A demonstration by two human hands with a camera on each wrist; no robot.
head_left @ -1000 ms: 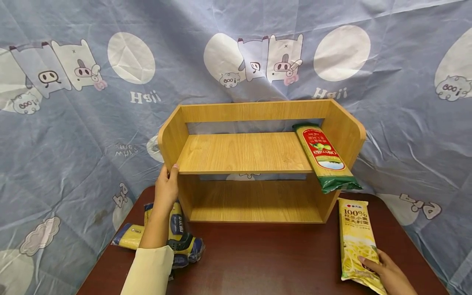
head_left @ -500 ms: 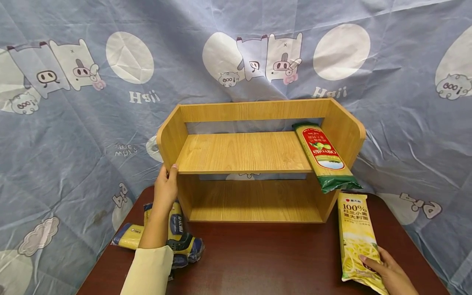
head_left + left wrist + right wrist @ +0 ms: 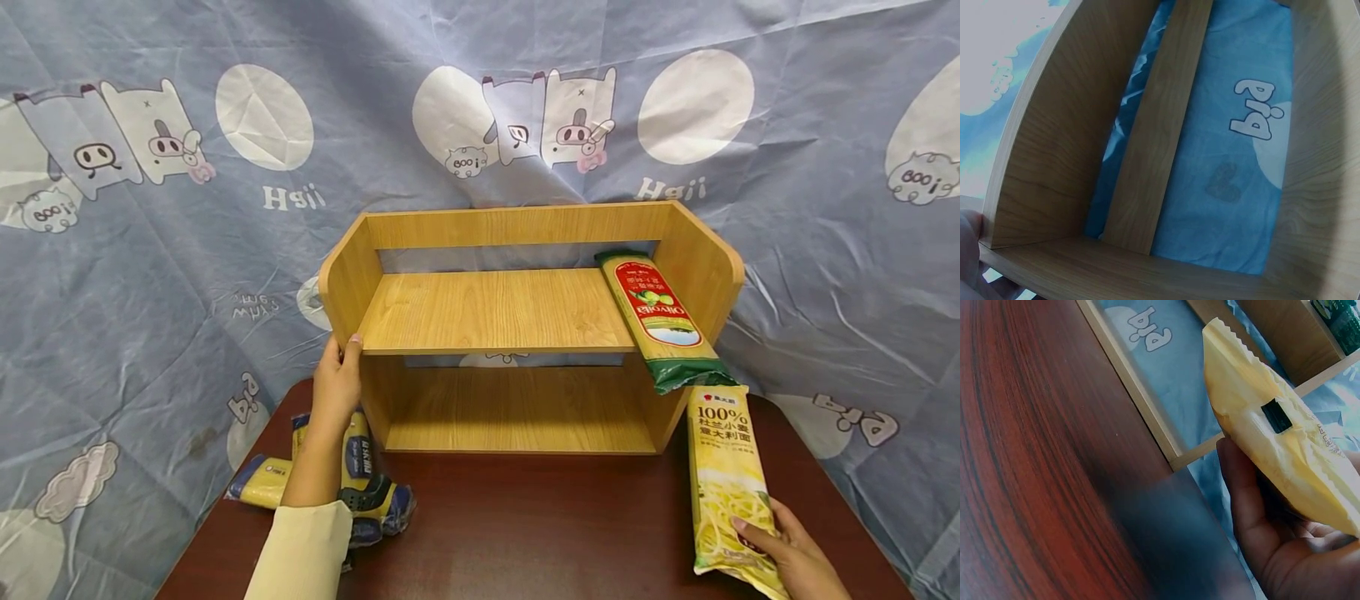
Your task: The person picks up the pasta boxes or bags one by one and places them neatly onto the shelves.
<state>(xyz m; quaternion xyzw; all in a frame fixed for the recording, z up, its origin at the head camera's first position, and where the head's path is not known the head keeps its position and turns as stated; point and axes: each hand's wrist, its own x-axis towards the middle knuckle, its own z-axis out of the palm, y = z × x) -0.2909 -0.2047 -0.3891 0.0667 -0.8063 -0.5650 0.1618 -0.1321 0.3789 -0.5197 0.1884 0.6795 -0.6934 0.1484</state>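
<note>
A two-tier wooden shelf (image 3: 495,308) stands at the back of the dark table. My left hand (image 3: 339,379) grips the shelf's left side panel, its thumb by the front edge of the upper board. In my right hand (image 3: 793,546) is a yellow pasta packet (image 3: 729,483), held near its lower end to the right of the shelf. The right wrist view shows the end of this pasta packet (image 3: 1279,419) with fingers curled round its side. A green-and-red pasta packet (image 3: 660,312) lies on the upper board at the right, its green end overhanging the front edge.
Several yellow-and-blue packets (image 3: 262,482) lie on the table (image 3: 525,525) at the left, partly hidden behind the left forearm. A blue-grey printed cloth (image 3: 360,100) hangs behind the shelf and along both sides.
The yellow pasta packet in my right hand has shifted slightly up the view, its top end nearing the overhanging green end. My left hand keeps its hold on the shelf.
</note>
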